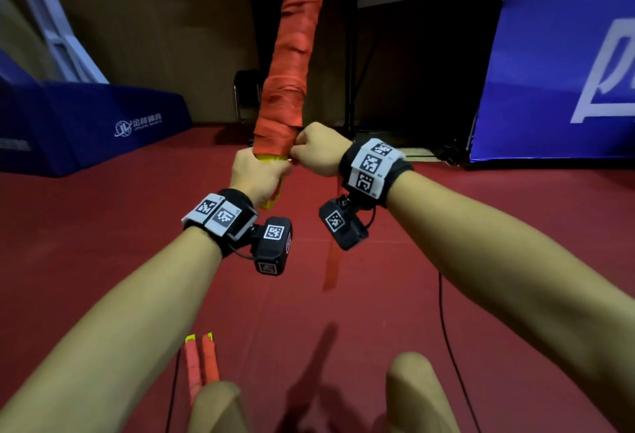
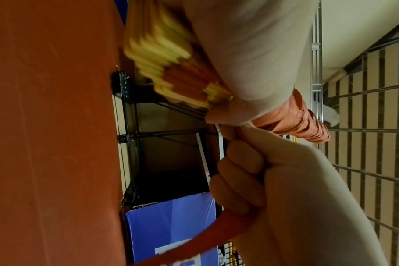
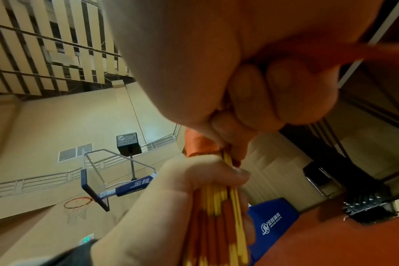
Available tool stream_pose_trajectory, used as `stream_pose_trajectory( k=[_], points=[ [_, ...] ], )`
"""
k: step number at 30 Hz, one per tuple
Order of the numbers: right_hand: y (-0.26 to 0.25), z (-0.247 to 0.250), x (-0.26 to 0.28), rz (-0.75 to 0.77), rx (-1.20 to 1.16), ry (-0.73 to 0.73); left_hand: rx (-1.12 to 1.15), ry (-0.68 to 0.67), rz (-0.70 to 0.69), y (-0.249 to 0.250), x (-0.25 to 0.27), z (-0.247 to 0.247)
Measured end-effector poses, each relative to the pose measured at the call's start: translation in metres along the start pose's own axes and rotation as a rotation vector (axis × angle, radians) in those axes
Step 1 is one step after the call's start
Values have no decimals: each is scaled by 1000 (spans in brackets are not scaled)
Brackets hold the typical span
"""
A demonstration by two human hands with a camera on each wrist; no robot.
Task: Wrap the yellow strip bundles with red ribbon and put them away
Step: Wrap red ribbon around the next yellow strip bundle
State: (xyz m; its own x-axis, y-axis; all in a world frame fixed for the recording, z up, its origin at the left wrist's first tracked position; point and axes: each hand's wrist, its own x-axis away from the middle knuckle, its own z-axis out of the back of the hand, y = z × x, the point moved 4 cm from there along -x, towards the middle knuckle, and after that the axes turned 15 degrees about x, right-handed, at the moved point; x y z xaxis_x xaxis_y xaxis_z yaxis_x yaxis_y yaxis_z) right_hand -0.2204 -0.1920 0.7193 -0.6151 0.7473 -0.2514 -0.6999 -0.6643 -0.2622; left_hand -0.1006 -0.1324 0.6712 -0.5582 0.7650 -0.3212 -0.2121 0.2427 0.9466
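Note:
A long bundle of yellow strips [image 1: 288,64] stands upright before me, almost wholly wound in red ribbon. My left hand [image 1: 257,171] grips its bare yellow lower end [image 1: 271,200], whose stepped strip ends [image 2: 162,59] show close up. My right hand [image 1: 314,152] is fisted beside the bundle and pinches the red ribbon [image 1: 331,260] at the lowest wrap; its loose tail hangs down past my wrist. The same tail [image 2: 194,241] leaves my right fist [image 2: 239,180]. In the right wrist view my fingers [image 3: 273,93] curl on the ribbon above the yellow strips [image 3: 219,207].
Two wrapped bundles [image 1: 202,360] with yellow tips lie on the red floor [image 1: 103,243] near my knees. A blue padded base [image 1: 86,123] stands at left, a blue banner [image 1: 556,64] at right, a dark chair [image 1: 245,92] behind. A black cable [image 1: 443,312] crosses the floor.

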Motion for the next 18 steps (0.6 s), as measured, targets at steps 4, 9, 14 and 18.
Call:
stream_pose_trajectory(
  k=[4, 9, 14, 18],
  points=[
    [-2, -1, 8, -22, 29, 48, -25, 36, 8, 4, -1, -4],
    [7, 3, 20, -150, -166, 143, -286, 36, -107, 15, 4, -15],
    [31, -2, 19, -190, -233, 200, -420, 61, -193, 13, 10, -27],
    [55, -9, 22, -115, -328, 195, -270, -129, -134, 11, 11, -41]
  ],
)
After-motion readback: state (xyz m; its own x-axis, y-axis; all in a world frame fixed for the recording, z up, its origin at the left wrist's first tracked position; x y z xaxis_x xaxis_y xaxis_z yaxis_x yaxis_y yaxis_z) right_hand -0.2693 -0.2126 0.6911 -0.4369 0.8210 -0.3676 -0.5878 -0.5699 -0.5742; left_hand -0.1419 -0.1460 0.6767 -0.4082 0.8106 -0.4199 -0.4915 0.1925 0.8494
